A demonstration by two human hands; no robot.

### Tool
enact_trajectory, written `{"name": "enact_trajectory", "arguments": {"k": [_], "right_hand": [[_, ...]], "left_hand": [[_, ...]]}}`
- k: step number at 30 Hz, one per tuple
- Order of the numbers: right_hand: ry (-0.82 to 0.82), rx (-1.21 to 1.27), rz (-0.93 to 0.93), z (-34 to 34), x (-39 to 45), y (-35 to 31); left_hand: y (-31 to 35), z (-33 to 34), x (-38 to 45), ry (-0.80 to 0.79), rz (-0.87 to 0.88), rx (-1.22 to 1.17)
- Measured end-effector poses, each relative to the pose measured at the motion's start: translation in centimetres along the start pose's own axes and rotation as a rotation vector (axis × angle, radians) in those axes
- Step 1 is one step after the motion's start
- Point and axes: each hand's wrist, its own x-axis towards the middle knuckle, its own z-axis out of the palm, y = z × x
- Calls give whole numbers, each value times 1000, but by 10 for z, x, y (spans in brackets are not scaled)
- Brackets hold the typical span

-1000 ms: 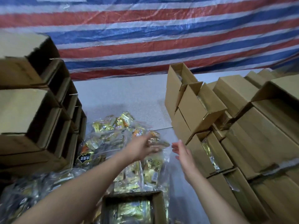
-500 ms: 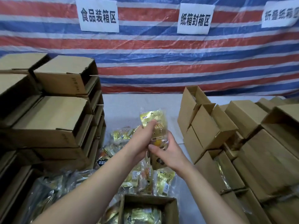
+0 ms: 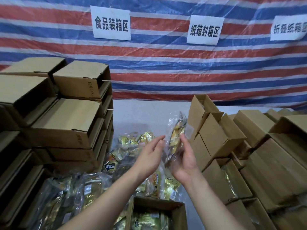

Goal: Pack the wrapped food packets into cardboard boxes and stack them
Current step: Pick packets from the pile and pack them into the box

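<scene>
**Striped tarp and three signs**

A red, white and blue striped tarp (image 3: 166, 67) is hanging behind everything. Three white signs with black characters are sitting on it: one left (image 3: 111, 23), one middle (image 3: 204, 30), one at the right edge (image 3: 289, 29), partly cropped.

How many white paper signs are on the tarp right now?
3, all on the striped tarp: left white paper sign, middle white paper sign, right white paper sign, cut by the frame edge; more may lie beyond.

So the packet (image 3: 176, 138) that was pinched by both hands half a second ago is now held by the right hand (image 3: 184, 161) alone. It's been let go by the left hand (image 3: 150, 156), fingers straightened just beside it.
</scene>
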Motion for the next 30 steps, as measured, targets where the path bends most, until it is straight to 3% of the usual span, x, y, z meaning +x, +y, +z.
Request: {"name": "enact_trajectory", "arguments": {"k": [6,9,12,16,18,21,24,27,30], "right_hand": [[63,-12,-48,9,0,12],[34,-55,-46,14,-5,15],[12,-171,-131,14,-7,16],[51,-525,-275,-5,-14,7],[-16,-795,-283,-21,-21,-7],[-150,-1292,-111,-40,-33,-16],[-374,-1753,-30,-51,-40,-4],[-582,-2041,76,-61,-43,19],[-652,-2196,214,-65,-41,34]], "left_hand": [[-20,20,-18,22,98,114],[-30,18,-20,131,139,284],[-37,18,-29,196,176,237],[-59,0,-44,152,3,36],[-82,-18,-55,69,-79,109],[-124,-36,-76,-114,-224,298],[-149,-39,-90,-258,-342,269],[-153,-37,-97,-216,-426,117],[-153,-36,-97,-170,-458,109]]}}
